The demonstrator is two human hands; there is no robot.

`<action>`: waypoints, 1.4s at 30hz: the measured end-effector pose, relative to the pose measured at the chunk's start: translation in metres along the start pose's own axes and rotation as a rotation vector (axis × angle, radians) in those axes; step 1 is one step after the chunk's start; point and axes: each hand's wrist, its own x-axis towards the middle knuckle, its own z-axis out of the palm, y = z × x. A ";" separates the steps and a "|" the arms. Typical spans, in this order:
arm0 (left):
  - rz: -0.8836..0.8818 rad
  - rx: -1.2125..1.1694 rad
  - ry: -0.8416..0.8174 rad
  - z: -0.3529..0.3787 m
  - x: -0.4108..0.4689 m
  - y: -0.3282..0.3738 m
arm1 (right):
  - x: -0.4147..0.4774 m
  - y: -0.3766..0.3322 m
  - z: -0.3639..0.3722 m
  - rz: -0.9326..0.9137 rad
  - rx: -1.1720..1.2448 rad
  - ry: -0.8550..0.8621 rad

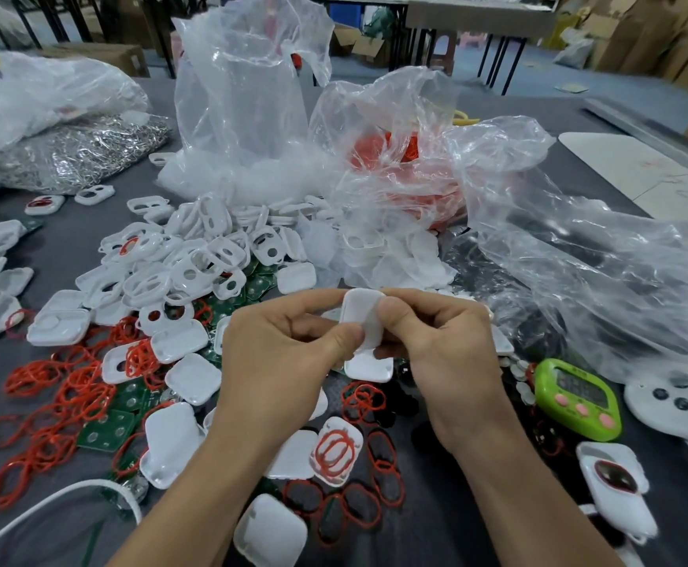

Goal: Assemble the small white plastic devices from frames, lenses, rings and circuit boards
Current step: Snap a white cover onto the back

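A small white plastic device [360, 319] is held above the table between both hands. My left hand [281, 362] pinches its lower left side with thumb and fingers. My right hand [436, 341] pinches its right side, the thumb pressed on its face. Beyond them lies a heap of white frames [195, 255] with oval and round holes. Red rings [76, 394] are scattered at the left and under my wrists. Green circuit boards [109, 429] lie among the rings. White back covers [193, 378] lie around the hands.
Clear plastic bags [248, 100] stand behind the heap, one holding red rings [399, 157]. A bag of metal clips [76, 153] is at the far left. A green timer [577, 399] and a white controller-like object [677, 399] lie at the right.
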 end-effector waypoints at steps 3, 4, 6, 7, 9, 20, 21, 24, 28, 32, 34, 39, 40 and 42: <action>-0.040 -0.014 0.075 -0.001 0.002 0.001 | 0.000 -0.001 -0.002 0.080 0.012 -0.151; -0.052 -0.022 0.085 -0.001 0.003 0.001 | -0.001 0.000 -0.002 0.083 0.013 -0.151; -0.062 -0.029 0.100 -0.002 0.003 0.003 | -0.001 0.002 -0.001 0.083 0.020 -0.115; -0.061 -0.026 0.109 -0.002 0.002 0.003 | -0.001 0.002 0.000 0.087 0.028 -0.096; -0.041 -0.014 0.130 0.003 -0.001 0.005 | -0.001 0.002 0.001 0.089 0.040 -0.071; 0.257 0.439 0.313 0.015 -0.014 0.005 | -0.005 0.002 0.010 0.252 0.217 -0.200; 0.342 0.534 0.315 0.015 -0.014 0.005 | -0.006 0.002 0.011 0.268 0.229 -0.261; 0.322 0.432 0.256 0.011 -0.010 0.002 | -0.003 0.000 0.008 0.319 0.328 -0.284; 0.091 0.198 0.158 0.008 -0.004 0.003 | 0.004 -0.004 -0.004 0.347 0.350 -0.281; -0.015 0.099 0.077 0.007 0.000 0.000 | 0.005 -0.004 -0.010 0.297 0.181 -0.217; -0.108 -0.004 0.039 0.006 0.002 -0.001 | 0.005 -0.005 -0.012 0.301 0.162 -0.211; -0.129 -0.026 -0.034 0.009 0.003 0.000 | 0.004 -0.006 -0.007 0.332 0.166 -0.134; -0.127 -0.016 -0.035 0.010 0.003 0.000 | 0.004 -0.005 -0.006 0.328 0.156 -0.105; -0.122 -0.006 -0.033 0.010 0.003 -0.001 | 0.003 -0.004 -0.005 0.322 0.130 -0.089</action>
